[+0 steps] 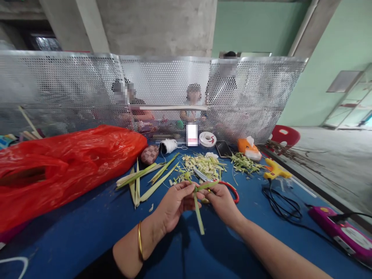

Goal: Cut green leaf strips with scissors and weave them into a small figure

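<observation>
A pale green leaf strip (198, 215) hangs down from between my hands, bent or knotted at the top. My left hand (177, 201) pinches it at the knot between thumb and fingers. My right hand (223, 203) is closed on the other side, by a second leaf end (207, 185) that points up to the right. Fingers hide part of the knot. Just beyond my hands lie scissors with red handles (234, 190), partly covered by my right hand. A heap of cut leaf scraps (206, 164) is behind them. Several long leaf strips (157, 188) lie to the left.
A large red plastic bag (72, 166) covers the table's left. A checked pouch (149, 154), white string spool (169, 146), ribbon roll (207, 139), phone (223, 148) and tissue pack (249, 150) line the back. Right are a yellow glue gun (277, 169) and purple power strip (340, 232). People sit behind the perforated screen (165, 81).
</observation>
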The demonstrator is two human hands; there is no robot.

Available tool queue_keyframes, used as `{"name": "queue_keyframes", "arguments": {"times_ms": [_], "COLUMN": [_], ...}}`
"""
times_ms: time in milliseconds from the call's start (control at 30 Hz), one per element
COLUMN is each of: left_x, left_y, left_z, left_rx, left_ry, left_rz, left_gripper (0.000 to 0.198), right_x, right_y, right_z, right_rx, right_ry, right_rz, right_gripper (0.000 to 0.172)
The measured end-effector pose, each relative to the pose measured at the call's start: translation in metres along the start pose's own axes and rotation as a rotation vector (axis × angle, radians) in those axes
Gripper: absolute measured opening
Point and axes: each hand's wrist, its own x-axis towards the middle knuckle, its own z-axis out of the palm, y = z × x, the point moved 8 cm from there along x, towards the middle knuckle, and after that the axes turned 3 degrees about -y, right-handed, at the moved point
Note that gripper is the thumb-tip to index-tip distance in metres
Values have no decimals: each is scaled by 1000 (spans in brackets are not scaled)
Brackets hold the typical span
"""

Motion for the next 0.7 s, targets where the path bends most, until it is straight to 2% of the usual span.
{"name": "queue_keyframes", "arguments": {"times_ms": [167,300,400,567,700], "left_x": [-1,-1,-2,-2,-1], "left_y": [5,1,-2,-1,-4], "left_z": [3,4,4,1,1], "left_rx": [61,86,117,175,158], "left_ry": [-80,-98,-85,5,6], "left_rz": [-6,-9,2,88,33], "left_gripper": [22,26,23,19,22], "right_x": [2,4,3,1,3], "right_y": [-6,-8,-2,5,10], "right_z": [-9,-7,-4,-5,-4], "right_rx": [-10,-3,-15,-114,-112], "right_ry": [35,-27,-57,-21,-12], "right_rz": [-4,-10,1,-11,20], "right_gripper": [16,16,17,14,15]}}
